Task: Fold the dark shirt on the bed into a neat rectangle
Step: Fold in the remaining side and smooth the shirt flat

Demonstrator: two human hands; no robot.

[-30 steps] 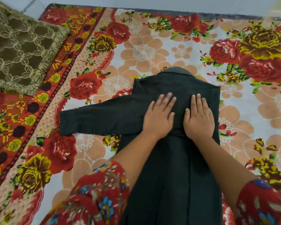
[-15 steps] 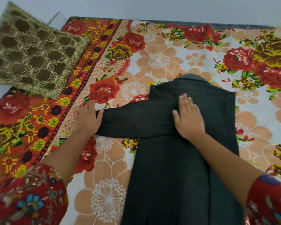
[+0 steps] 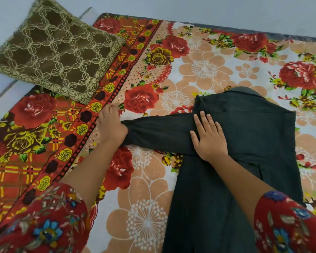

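- Both hands are on the dark shirt (image 3: 241, 143): the left hand (image 3: 110, 126) is closed around the cuff end of the sleeve (image 3: 159, 133) that stretches out to the left, fingers curled over the cloth.
- Right hand (image 3: 209, 138) lies flat and spread, palm down, gripping nothing, pressing where that sleeve meets the shirt body.
- Shirt lies lengthwise on the bed, collar (image 3: 244, 90) at the far end, hem running off the near edge of the view; its right side is already folded in to a straight edge.
- Under it is a floral bedsheet (image 3: 199, 70) with red roses and peach flowers, with a red and yellow patterned border (image 3: 117, 77) to the left.
- Far left, a brown cushion (image 3: 57, 52) with a pale lattice pattern rests partly on that border, well apart from the shirt.
- Red floral sleeves (image 3: 44, 221) cover both forearms at the near edge.
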